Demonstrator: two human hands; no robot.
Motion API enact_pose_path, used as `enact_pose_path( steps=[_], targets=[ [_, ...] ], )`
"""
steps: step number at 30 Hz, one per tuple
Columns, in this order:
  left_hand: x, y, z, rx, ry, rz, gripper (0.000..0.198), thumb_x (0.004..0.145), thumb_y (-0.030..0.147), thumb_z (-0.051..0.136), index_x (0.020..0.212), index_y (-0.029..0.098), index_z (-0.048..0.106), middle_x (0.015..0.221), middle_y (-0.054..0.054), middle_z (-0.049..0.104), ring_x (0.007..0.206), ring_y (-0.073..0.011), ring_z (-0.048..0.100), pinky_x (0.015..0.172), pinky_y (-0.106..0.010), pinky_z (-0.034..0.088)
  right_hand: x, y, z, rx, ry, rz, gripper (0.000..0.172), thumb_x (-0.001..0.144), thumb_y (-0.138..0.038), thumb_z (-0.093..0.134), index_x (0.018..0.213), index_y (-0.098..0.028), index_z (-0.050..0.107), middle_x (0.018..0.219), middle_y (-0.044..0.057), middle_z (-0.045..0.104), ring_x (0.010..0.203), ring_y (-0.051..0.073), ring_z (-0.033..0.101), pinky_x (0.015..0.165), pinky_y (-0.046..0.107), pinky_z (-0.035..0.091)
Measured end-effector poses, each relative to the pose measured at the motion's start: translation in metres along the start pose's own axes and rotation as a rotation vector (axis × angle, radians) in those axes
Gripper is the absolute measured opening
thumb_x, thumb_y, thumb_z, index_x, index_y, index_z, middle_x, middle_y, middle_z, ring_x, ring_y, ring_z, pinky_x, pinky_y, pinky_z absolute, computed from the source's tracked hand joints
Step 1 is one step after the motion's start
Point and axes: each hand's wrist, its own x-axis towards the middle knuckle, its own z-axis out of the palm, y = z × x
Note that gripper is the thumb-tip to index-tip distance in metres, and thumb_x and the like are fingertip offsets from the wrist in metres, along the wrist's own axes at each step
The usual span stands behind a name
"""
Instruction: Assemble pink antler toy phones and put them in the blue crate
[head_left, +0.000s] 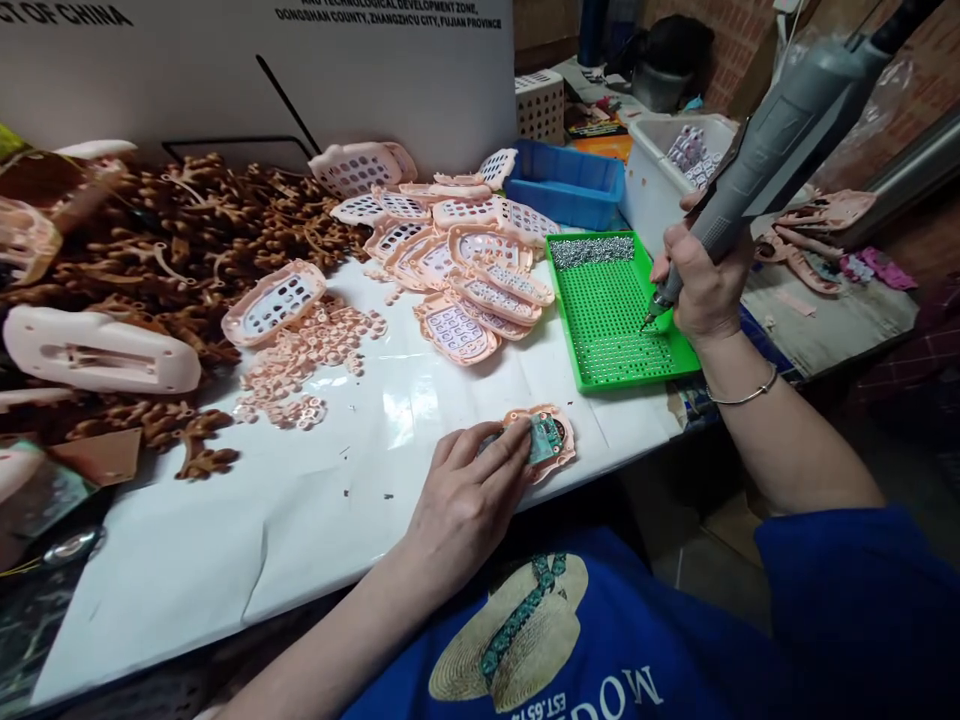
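My left hand (472, 490) rests on a pink plastic shell (566, 450) near the table's front edge, its fingers gripping and partly covering the shell. Inside the shell lies a green circuit board (546, 438). My right hand (709, 275) is wrapped round a grey electric screwdriver (772, 140), which tilts down to the left. The screwdriver's tip is over the green perforated tray (574, 360). A heap of small silver screws (596, 250) lies at the tray's far end. Whether the bit carries a screw is too small to tell.
Stacked pink shells with keypads (457, 270) lie behind the work. Small pink parts (300, 360) are heaped at left, before a large pile of brown plastic pieces (225, 220). A blue bin (566, 185) and a white bin (652, 180) stand behind the tray.
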Motion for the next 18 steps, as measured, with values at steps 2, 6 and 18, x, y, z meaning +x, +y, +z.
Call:
enact_pose_path(
  steps=[2, 6, 18],
  targets=[
    [0.000, 0.000, 0.001, -0.019, -0.002, -0.008, 0.021, 0.093, 0.013, 0.059, 0.113, 0.010, 0.064, 0.122, -0.010, 0.072, 0.103, -0.0244, 0.060, 0.084, -0.037, 0.048, -0.001, 0.000, 0.001, 0.000, 0.025, 0.005, 0.038, 0.072, -0.061, 0.077, 0.095, -0.037, 0.057, 0.057, -0.010, 0.053, 0.044, 0.013, 0.047, 0.051, 0.035, 0.042],
    [-0.001, -0.001, 0.001, -0.051, 0.000, -0.021, 0.022, 0.093, 0.012, 0.060, 0.115, 0.011, 0.064, 0.123, -0.010, 0.071, 0.104, -0.0245, 0.059, 0.086, -0.038, 0.048, -0.003, -0.001, 0.001, -0.013, 0.059, 0.014, 0.039, 0.069, -0.061, 0.078, 0.089, -0.037, 0.056, 0.057, -0.009, 0.054, 0.043, 0.013, 0.049, 0.049, 0.036, 0.042],
    [-0.002, 0.001, 0.001, -0.015, -0.067, -0.012, 0.022, 0.093, 0.014, 0.057, 0.114, 0.010, 0.064, 0.126, -0.011, 0.069, 0.103, -0.0250, 0.058, 0.082, -0.039, 0.047, -0.001, -0.039, 0.023, 0.078, 0.135, -0.152, 0.028, 0.070, -0.047, 0.075, 0.092, -0.034, 0.065, 0.078, -0.005, 0.059, 0.042, 0.009, 0.042, 0.039, 0.031, 0.038]
  ],
)
